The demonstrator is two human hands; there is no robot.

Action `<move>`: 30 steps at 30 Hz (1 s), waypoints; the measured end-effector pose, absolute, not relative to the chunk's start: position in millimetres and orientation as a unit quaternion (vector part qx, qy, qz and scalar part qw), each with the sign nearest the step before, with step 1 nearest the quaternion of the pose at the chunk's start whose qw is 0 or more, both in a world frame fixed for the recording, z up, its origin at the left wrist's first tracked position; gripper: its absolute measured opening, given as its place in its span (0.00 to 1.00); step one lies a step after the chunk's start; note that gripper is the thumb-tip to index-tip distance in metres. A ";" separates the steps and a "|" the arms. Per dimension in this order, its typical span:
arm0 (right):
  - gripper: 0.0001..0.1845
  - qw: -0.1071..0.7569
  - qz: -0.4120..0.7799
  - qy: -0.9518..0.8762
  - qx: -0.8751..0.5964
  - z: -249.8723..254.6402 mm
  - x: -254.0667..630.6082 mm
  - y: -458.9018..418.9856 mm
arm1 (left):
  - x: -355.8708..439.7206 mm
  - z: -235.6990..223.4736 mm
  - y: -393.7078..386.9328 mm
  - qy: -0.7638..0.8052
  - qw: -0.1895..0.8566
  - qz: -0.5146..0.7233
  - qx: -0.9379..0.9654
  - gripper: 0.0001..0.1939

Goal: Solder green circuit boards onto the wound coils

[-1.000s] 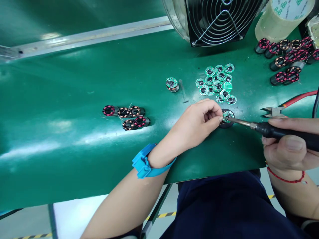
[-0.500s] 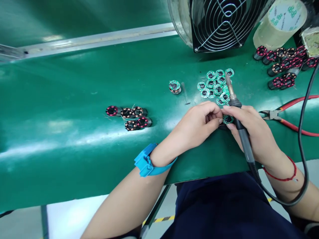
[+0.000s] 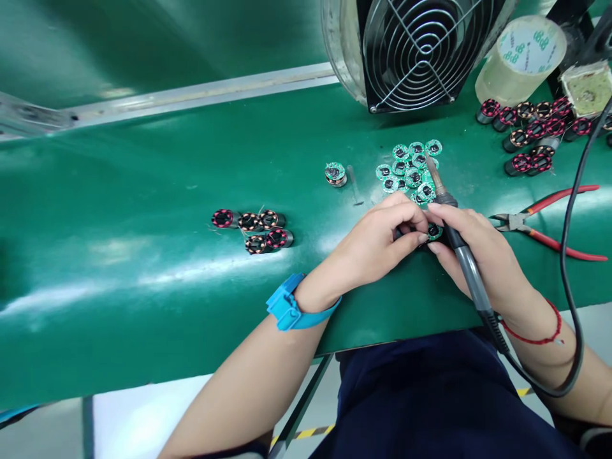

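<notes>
My left hand (image 3: 377, 242) pinches a small round coil unit topped with a green circuit board (image 3: 434, 232), partly hidden by my fingers. My right hand (image 3: 482, 255) is shut around a soldering iron (image 3: 466, 261), and its fingertips nearly touch the same unit. The iron's tip points up and away, over a loose pile of round green circuit boards (image 3: 408, 169). A single coil unit with a board on top (image 3: 335, 174) stands left of that pile. A blue wrist strap (image 3: 287, 306) circles my left wrist.
Black coil cylinders lie in groups at left (image 3: 252, 228) and back right (image 3: 530, 131) on the green bench mat (image 3: 143, 178). Red-handled cutters (image 3: 521, 223), the iron's black cord (image 3: 571, 255), a fan (image 3: 421, 54), a tape roll (image 3: 520, 60) and a sponge tray (image 3: 587, 89) surround my hands.
My right hand has swung in from the right, turning the iron so its tip points away from the unit instead of touching it. My left hand still holds the unit.
</notes>
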State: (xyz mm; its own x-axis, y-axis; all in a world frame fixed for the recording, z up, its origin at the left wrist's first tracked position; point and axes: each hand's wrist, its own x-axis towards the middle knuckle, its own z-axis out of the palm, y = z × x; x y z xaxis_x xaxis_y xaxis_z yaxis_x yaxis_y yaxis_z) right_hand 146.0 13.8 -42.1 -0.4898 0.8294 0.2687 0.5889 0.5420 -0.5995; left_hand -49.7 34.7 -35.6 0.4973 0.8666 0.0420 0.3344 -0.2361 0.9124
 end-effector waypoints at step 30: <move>0.24 0.471 0.196 -0.739 -0.440 -33.3 148.9 -2.0 | -44.2 -29.5 32.0 0.516 0.445 0.279 0.677 0.08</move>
